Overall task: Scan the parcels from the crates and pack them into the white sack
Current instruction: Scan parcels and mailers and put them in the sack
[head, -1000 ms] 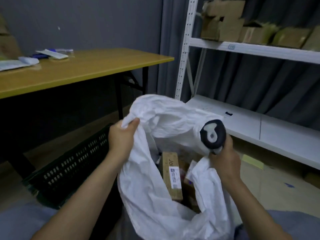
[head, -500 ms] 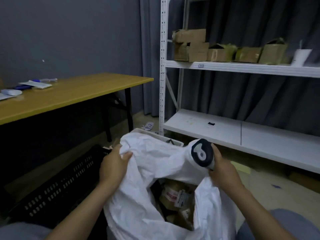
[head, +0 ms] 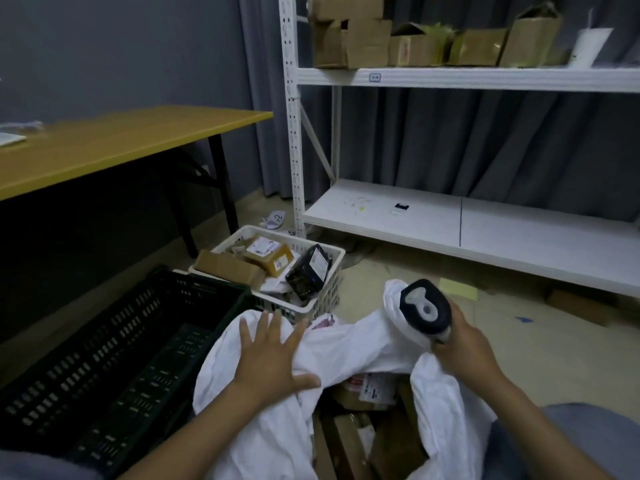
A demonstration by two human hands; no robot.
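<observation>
Head view: crumpled white sack (head: 346, 351) gapes, left hand (head: 268, 358) flat, right hand (head: 464, 351) gripping scanner (head: 426, 308).

I count two crates: one black slatted plastic crate (head: 104, 358) and one white plastic lattice crate (head: 332, 252). In the white one three parcels show plainly: one flat brown cardboard box (head: 228, 266), one tan padded parcel (head: 270, 254) and one black wrapped parcel (head: 310, 271); those beneath I cannot count. There is one white woven sack (head: 346, 348) and one black and grey handheld scanner (head: 426, 306). At least five worn brown cardboard cartons (head: 367, 43) stand on the one white metal upper shelf (head: 485, 79).
</observation>
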